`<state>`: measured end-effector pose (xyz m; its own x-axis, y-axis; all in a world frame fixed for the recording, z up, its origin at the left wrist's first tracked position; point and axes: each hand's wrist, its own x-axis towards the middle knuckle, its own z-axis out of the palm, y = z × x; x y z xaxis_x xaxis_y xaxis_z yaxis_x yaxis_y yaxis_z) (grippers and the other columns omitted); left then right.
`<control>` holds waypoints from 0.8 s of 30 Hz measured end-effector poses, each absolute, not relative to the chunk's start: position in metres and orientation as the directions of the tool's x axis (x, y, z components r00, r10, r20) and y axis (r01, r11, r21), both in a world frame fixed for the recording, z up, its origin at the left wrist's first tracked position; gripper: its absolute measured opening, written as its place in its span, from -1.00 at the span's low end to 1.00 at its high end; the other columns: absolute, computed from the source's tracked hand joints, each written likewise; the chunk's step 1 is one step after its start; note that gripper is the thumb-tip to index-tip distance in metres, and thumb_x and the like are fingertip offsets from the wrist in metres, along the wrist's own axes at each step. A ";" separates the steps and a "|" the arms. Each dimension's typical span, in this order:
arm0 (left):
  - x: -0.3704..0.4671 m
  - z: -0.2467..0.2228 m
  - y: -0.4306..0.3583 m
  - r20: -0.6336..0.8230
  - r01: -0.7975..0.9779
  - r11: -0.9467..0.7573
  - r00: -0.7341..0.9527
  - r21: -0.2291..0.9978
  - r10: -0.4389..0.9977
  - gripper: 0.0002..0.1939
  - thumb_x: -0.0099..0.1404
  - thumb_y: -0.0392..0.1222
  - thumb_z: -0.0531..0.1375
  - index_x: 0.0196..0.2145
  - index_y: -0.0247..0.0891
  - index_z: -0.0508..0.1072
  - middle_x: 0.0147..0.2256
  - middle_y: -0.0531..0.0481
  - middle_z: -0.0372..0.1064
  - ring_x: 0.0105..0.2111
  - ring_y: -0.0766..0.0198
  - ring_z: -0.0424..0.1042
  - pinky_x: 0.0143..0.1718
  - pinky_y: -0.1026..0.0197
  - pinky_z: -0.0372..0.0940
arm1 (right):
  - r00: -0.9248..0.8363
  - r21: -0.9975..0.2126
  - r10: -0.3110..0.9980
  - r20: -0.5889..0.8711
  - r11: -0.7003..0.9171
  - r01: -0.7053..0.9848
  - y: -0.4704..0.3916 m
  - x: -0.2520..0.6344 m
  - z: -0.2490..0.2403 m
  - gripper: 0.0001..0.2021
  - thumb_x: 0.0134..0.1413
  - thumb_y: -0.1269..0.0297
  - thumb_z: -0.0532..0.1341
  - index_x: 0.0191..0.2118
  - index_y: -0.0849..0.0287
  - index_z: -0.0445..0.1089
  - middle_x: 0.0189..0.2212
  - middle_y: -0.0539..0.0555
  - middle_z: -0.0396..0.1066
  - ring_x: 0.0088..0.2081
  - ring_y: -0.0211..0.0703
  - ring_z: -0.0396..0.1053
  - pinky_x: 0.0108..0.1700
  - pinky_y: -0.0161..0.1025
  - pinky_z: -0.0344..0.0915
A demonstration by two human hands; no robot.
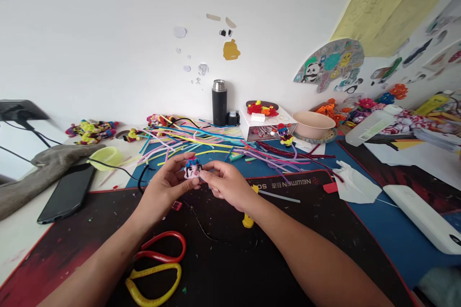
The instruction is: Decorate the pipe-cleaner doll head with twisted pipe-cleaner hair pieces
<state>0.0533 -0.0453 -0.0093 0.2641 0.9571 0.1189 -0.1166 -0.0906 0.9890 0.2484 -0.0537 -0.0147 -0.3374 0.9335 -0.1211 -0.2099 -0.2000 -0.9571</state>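
Note:
My left hand [172, 180] and my right hand [226, 183] both pinch a small doll head [192, 172] above the dark desk mat. It has a pale pink face with black brows and a moustache, topped by blue and red trim. Under my right wrist lies a yellow tool [248, 221], partly hidden, with a translucent stick [279, 196] beside it; it looks like a glue gun. A thin black cord [212, 238] curls across the mat. Nearer to me rest scissors [179, 268] with one red and one yellow handle, their blades hidden by my left forearm.
Colourful pipe cleaners [201, 136] spread behind the mat [306, 249]. Beyond stand a black thermos [219, 105], a white box [250, 127] and a pink bowl [313, 124]. At left is a phone [66, 194]; at right, a clear bottle [374, 124] and a white device [423, 218].

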 end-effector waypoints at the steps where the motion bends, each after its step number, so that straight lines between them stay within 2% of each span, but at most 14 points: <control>1: 0.054 -0.009 -0.045 0.119 -0.113 -0.092 0.260 0.989 0.958 -0.37 0.17 -0.07 0.57 0.15 -0.11 0.53 -0.03 -0.07 0.53 -0.18 0.13 0.60 -0.20 0.12 0.60 | -0.338 -0.957 0.933 -0.120 -0.200 -0.211 -0.054 0.248 -0.015 -0.60 0.13 -0.04 0.47 -0.11 0.15 0.45 -0.62 -0.22 0.13 -0.60 -0.37 -0.01 -0.55 -0.30 -0.11; 12: 0.055 -0.005 -0.048 0.145 -0.037 -0.140 0.170 0.989 0.975 -0.27 0.09 -0.01 0.60 0.18 -0.11 0.52 -0.04 -0.07 0.55 -0.12 0.09 0.54 -0.15 0.13 0.52 | -0.383 -0.948 0.917 -0.110 -0.213 -0.237 -0.057 0.246 -0.011 -0.53 0.12 -0.11 0.47 -0.10 0.17 0.44 -0.60 -0.23 0.11 -0.59 -0.38 -0.04 -0.55 -0.30 -0.12; 24: 0.052 -0.009 -0.046 0.132 -0.020 -0.131 0.212 0.991 0.968 -0.32 0.18 0.03 0.55 0.18 -0.11 0.48 -0.04 -0.10 0.59 -0.03 -0.01 0.55 -0.07 0.05 0.52 | -0.393 -0.937 0.913 -0.106 -0.225 -0.269 -0.058 0.244 -0.009 -0.46 0.03 -0.16 0.51 -0.10 0.17 0.45 -0.61 -0.23 0.11 -0.59 -0.38 -0.05 -0.55 -0.29 -0.16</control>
